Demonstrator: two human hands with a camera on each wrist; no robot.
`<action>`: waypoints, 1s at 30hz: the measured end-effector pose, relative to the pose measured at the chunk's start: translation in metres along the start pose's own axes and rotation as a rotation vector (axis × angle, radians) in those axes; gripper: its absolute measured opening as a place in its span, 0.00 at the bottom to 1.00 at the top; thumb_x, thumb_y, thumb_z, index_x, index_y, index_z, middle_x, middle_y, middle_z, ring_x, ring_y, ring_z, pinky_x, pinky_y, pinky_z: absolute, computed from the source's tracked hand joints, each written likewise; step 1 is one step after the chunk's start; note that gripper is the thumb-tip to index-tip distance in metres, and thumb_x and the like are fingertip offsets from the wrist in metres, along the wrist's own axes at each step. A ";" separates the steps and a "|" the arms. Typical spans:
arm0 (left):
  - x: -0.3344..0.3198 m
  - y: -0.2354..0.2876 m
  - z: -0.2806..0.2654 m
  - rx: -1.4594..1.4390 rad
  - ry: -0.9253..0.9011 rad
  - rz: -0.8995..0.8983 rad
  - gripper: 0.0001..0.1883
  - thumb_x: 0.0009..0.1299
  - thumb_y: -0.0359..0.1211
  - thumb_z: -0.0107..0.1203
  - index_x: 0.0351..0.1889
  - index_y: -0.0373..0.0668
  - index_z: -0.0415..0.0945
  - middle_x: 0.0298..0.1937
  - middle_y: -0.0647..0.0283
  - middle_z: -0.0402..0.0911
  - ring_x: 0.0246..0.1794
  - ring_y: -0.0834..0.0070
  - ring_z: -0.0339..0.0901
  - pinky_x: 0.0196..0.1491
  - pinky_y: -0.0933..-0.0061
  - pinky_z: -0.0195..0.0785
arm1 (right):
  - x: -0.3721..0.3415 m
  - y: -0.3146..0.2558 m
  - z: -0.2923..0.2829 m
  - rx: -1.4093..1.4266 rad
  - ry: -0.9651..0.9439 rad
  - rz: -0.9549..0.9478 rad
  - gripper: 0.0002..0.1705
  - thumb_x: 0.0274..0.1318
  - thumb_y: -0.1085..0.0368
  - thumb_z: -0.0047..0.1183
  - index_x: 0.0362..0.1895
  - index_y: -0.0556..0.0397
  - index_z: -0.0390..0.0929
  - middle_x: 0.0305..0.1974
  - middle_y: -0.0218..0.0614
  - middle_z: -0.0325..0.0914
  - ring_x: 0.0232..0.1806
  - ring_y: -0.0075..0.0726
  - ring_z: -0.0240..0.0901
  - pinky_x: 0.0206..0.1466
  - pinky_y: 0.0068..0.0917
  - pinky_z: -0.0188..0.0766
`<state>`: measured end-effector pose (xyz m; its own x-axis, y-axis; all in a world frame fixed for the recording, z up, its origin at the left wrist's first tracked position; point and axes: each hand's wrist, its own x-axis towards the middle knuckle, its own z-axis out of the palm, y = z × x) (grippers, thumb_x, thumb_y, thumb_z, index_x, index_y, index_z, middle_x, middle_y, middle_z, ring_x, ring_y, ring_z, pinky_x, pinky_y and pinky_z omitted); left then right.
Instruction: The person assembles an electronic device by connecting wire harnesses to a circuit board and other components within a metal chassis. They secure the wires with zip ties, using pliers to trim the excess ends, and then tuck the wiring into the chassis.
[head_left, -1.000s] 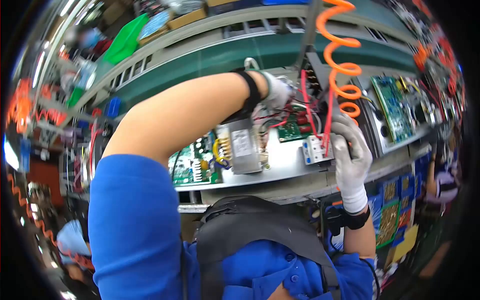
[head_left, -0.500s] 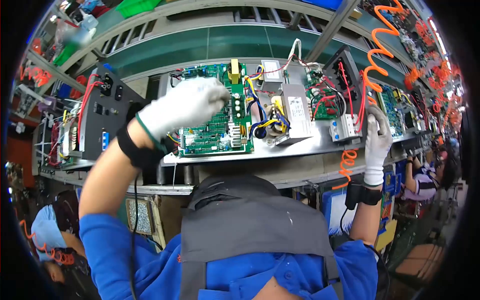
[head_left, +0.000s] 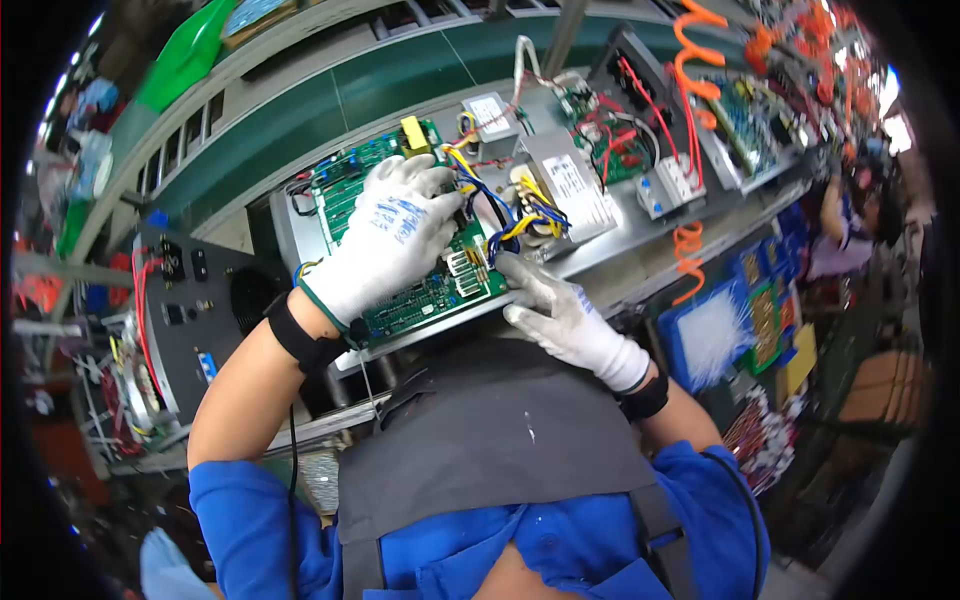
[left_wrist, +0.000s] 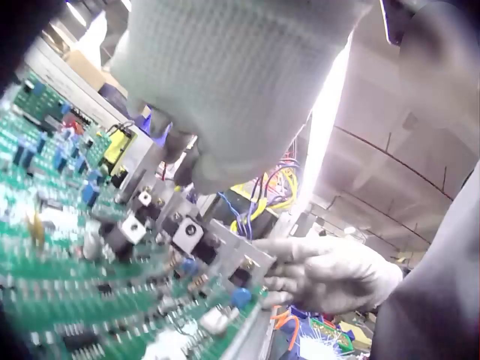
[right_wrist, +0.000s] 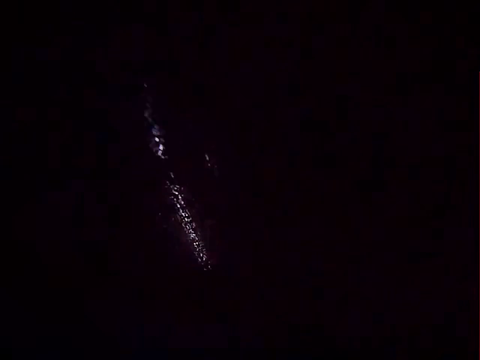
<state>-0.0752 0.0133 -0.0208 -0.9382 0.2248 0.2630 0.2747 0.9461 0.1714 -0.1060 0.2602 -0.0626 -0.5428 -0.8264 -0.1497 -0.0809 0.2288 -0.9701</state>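
Leaning over the green circuit board (head_left: 415,313), left of centre in the head view, you lay your gloved left hand (head_left: 392,228) across it, fingers bent down toward the parts near its right edge; their tips are hidden, so I cannot tell whether they grasp anything. Your gloved right hand (head_left: 572,322), just below centre, is at the board's lower right corner, its fingers released and loosely extended near the yellow and blue wires (head_left: 538,222); whether they touch the board is unclear. A yellow component (head_left: 412,134) stands at the board's upper edge. Right of the wires sits a labelled metal box (head_left: 572,188), then a white terminal block (head_left: 672,190), with an orange coiled hose (head_left: 694,62) at the upper right. Your right wrist view is almost black.
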 end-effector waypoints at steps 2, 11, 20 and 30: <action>0.008 -0.005 0.003 -0.069 -0.107 -0.028 0.15 0.60 0.34 0.56 0.45 0.41 0.79 0.53 0.55 0.75 0.60 0.56 0.66 0.62 0.57 0.56 | -0.001 0.010 -0.004 0.303 0.001 0.074 0.33 0.62 0.62 0.50 0.67 0.64 0.56 0.57 0.41 0.67 0.56 0.30 0.64 0.57 0.25 0.63; 0.039 0.021 -0.009 -0.107 -0.364 -0.316 0.28 0.45 0.47 0.71 0.36 0.39 0.74 0.42 0.52 0.74 0.48 0.53 0.70 0.53 0.57 0.62 | 0.021 0.033 -0.031 0.555 -0.353 0.093 0.37 0.67 0.54 0.47 0.70 0.63 0.48 0.42 0.30 0.68 0.45 0.21 0.65 0.54 0.20 0.64; 0.041 0.031 0.011 0.195 -0.355 -0.340 0.43 0.41 0.52 0.73 0.49 0.33 0.71 0.47 0.50 0.73 0.52 0.53 0.68 0.55 0.57 0.61 | 0.030 0.035 -0.041 0.644 -0.486 -0.041 0.24 0.65 0.64 0.46 0.61 0.59 0.57 0.47 0.34 0.68 0.51 0.26 0.66 0.53 0.24 0.65; 0.059 -0.003 -0.015 -0.246 -0.504 -0.603 0.16 0.59 0.35 0.62 0.40 0.35 0.76 0.30 0.58 0.81 0.31 0.71 0.78 0.38 0.70 0.70 | 0.033 0.029 -0.035 0.737 -0.443 0.091 0.41 0.67 0.55 0.46 0.70 0.67 0.41 0.61 0.48 0.63 0.56 0.39 0.71 0.56 0.32 0.71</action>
<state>-0.1280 0.0206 0.0084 -0.9053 -0.1725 -0.3882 -0.3230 0.8731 0.3653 -0.1551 0.2578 -0.0894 -0.1323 -0.9806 -0.1449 0.5930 0.0388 -0.8043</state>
